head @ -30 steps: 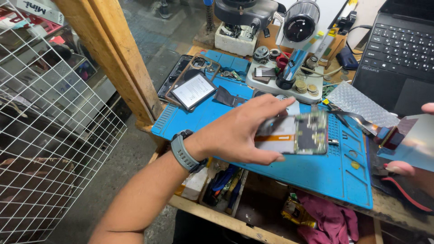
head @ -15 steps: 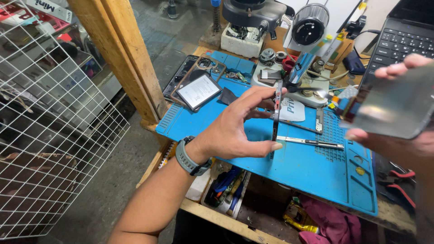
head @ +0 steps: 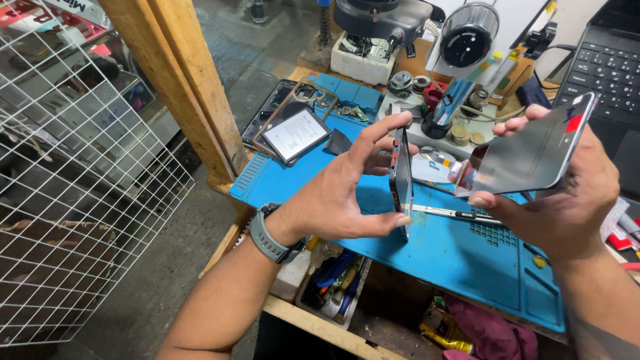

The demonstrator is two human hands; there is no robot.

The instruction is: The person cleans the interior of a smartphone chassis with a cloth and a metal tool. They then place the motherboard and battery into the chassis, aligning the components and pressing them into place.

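At far left I see a white wire grid panel [head: 80,200] leaning beside a slanted wooden post [head: 180,87], with bare concrete floor below. Next along, at the near-left corner of the blue work mat [head: 467,267], a dark phone frame [head: 280,113] lies flat with a grey-faced battery pack [head: 295,133] resting on it. My left hand [head: 347,193], a grey watch [head: 270,235] on its wrist, is raised over the mat and grips a phone body [head: 401,180] held on edge, upright, thumb pressed to its lower end and fingertips to its upper end, so that I see only its thin side. Beneath it, metal tweezers [head: 453,213] lie on the mat, pointing left to right. Behind, at the mat's back edge, stand a white tray of small parts [head: 440,130] and the base of a microscope [head: 380,20]. My right hand [head: 567,200] is closed around a separate glossy dark panel [head: 533,153], tilted with its face up and toward me, thumb under the near corner and fingers wrapped behind; the panel sits just beside the phone body without touching it. At far right, a black laptop keyboard [head: 610,63] rests at the bench's edge. Under the bench front, an open drawer [head: 333,287] holds assorted tools, and a crumpled magenta cloth [head: 493,333] lies to its right.
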